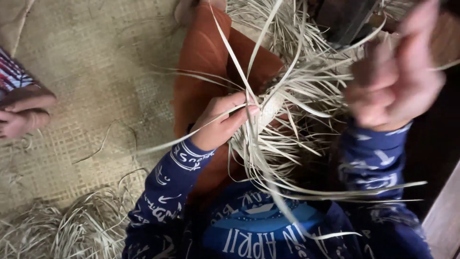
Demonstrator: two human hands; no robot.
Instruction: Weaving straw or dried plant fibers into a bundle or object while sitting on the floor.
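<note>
Dried pale straw-coloured leaf strips (287,120), flat and ribbon-like, fan out in every direction from a small woven piece (270,109) held in front of the person's lap. It looks tightly plaited and rounded where the strips meet, with long loose ends curling off, some stiff and straight, others drooping down over the dark blue printed top (249,230).

Left hand (223,125) is pinched shut on a few strips right at the edge of the woven piece, thumb pressed over the fingers. Right hand (395,81) is up high and blurry, fingers curled in; can't tell whether it actually grips anything.

Under the weaving there's a rust-orange cloth (203,72) over the legs, smooth and matte.

Floor is covered with a woven mat (86,62), tan, with a coarse checker weave. A heap of loose strips (62,230) sits at the lower left on the mat. Someone else's hand (21,112) and striped sleeve poke in at the left edge. A plank of pale wood (445,220) shows at the lower right.
</note>
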